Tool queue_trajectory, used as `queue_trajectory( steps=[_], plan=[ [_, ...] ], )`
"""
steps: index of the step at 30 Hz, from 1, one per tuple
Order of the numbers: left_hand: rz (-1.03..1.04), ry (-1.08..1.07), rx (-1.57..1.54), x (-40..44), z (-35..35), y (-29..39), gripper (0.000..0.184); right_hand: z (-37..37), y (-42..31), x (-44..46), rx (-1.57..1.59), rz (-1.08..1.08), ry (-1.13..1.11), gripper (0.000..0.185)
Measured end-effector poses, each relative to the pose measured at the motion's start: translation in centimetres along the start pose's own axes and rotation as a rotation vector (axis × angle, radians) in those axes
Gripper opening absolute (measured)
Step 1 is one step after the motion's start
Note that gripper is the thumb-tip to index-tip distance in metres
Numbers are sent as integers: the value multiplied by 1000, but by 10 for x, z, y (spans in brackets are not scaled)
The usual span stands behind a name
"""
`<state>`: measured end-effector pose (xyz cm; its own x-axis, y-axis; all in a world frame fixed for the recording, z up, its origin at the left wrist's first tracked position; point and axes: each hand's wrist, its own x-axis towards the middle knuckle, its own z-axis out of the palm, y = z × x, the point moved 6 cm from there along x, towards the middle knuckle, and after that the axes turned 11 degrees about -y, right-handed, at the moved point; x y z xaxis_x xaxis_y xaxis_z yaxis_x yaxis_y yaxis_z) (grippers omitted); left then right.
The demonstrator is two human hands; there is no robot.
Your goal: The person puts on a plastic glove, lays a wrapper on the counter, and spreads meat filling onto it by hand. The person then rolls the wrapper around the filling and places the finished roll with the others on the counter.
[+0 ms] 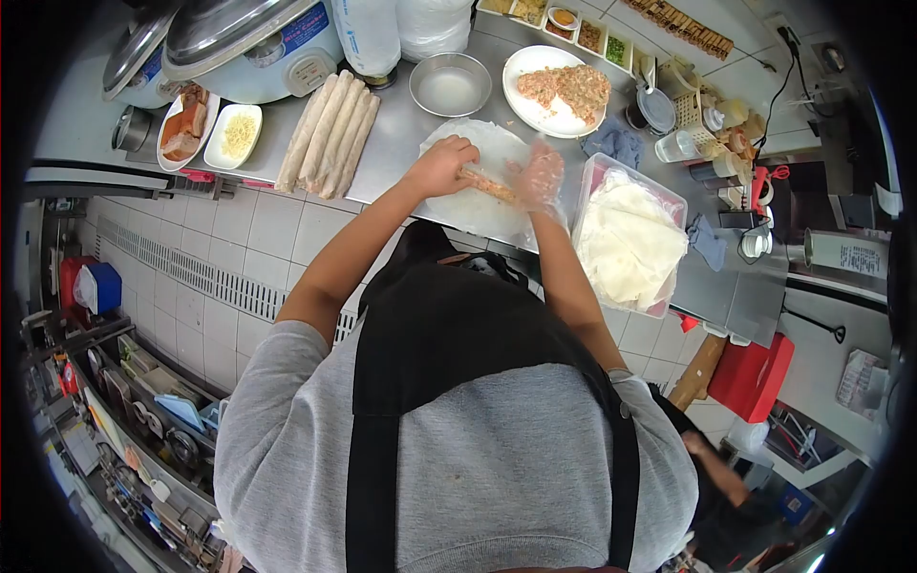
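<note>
A round white wrapper (pixel 478 212) lies on the steel counter, with a strip of minced filling (pixel 490 187) across it. My left hand (pixel 445 166), bare, has its fingers bent together at the strip's left end; what they hold is too small to make out. At the other end is my right hand (pixel 541 179), in a clear plastic glove and blurred. Behind the wrapper sit a metal bowl (pixel 450 86) and a white plate of minced filling (pixel 557 93). Rolled white sticks (pixel 328 136) are stacked to the left. On the right, a plastic tub (pixel 680 204) holds stacked wrappers (pixel 626 239).
Two rice cookers (pixel 258 48) stand at the back left, beside a dish of shreds (pixel 235 137) and a dish of brown food (pixel 188 128). A blue cloth (pixel 616 146) lies behind the tub. Another person's arm (pixel 718 470) shows at the lower right.
</note>
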<state>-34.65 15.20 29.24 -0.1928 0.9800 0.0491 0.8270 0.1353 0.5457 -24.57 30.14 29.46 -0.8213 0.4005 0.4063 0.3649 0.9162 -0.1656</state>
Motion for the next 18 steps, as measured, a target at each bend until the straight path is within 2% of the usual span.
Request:
queue_trajectory(
  steps=[2, 3, 5, 9, 11, 12, 13, 14, 15, 16, 17, 18],
  plan=[
    [-17, -22, 49, -8, 0, 9, 48, 26, 34, 4, -75, 390, -512, 48],
    [-39, -39, 96, -11, 3, 11, 53, 29, 43, 8, -74, 395, -511, 48],
    [-71, -1, 113, -16, 5, 11, 57, 54, 56, 5, 107, 418, -800, 42],
    [-97, 22, 141, -19, 6, 11, 65, 59, 58, 12, 27, 317, -644, 36],
    [-103, 37, 134, -22, 8, 10, 65, 44, 50, 14, -54, 251, -441, 29],
    [-101, 48, 125, -22, 9, 8, 65, 33, 40, 15, -50, 249, -439, 29],
    [-100, 49, 130, -21, 10, 5, 65, 14, 25, 19, -27, 200, -285, 26],
    [-112, -4, 110, -18, 15, 1, 64, -2, 11, 24, -6, 152, -132, 22],
    [-125, -59, 86, -16, 19, 0, 63, 3, 4, 23, -8, 152, -131, 22],
    [-123, -61, 82, -14, 20, -2, 63, 12, -6, 19, 233, 99, -182, 20],
    [-85, -116, 66, -9, 22, -3, 56, 16, -16, 16, 474, 46, -231, 17],
    [-47, -170, 51, -5, 25, -3, 48, 16, -20, 14, 471, 48, -233, 17]
  ],
)
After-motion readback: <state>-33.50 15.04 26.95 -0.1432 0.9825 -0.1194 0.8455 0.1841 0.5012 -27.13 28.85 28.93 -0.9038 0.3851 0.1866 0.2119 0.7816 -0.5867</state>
